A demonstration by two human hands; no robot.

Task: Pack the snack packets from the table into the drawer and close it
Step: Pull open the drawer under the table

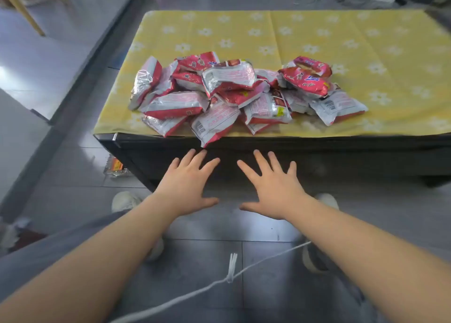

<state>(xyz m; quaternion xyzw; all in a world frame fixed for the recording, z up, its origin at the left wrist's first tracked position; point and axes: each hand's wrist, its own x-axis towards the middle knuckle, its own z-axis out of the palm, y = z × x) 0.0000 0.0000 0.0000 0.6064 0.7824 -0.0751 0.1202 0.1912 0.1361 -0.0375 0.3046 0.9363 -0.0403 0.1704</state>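
Head view: left hand (188, 186) and right hand (273, 188) spread flat, empty.

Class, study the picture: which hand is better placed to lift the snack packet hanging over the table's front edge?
Left. The left hand is spread open directly below the overhanging packet; the right hand sits farther to the side.

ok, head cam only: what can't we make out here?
- Drawer: the table's dark front shows no seam or handle; shadow hides it.
- Snack packets: the pile overlaps itself, so no count.
- Packet on the floor: partly behind the table corner.
- Left hand, right hand: palms face away.
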